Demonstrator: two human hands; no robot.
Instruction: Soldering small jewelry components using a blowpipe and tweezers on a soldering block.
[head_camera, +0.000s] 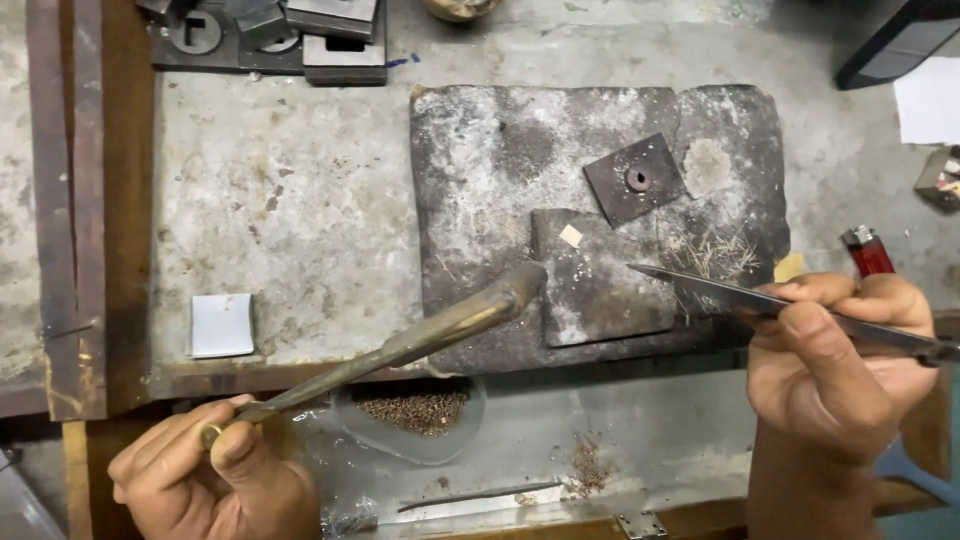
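Observation:
My left hand (205, 475) at the lower left grips a long brass torch pipe (420, 335) whose nozzle points up-right at a dark charred soldering block (480, 170). My right hand (835, 355) at the lower right holds long steel tweezers (720, 290); their tip reaches left over the block. A small pale square piece (570, 236) lies on a smaller grey slab (600, 290) between nozzle and tweezer tip. A dark square plate with a centre hole (632, 180) rests on the block above it.
A red lighter (868, 250) lies behind my right hand. A small white square sheet (222, 325) sits at the left. Dark metal blocks (290, 35) are at the top left. A clear dish of brown grains (415, 412) sits below the bench edge.

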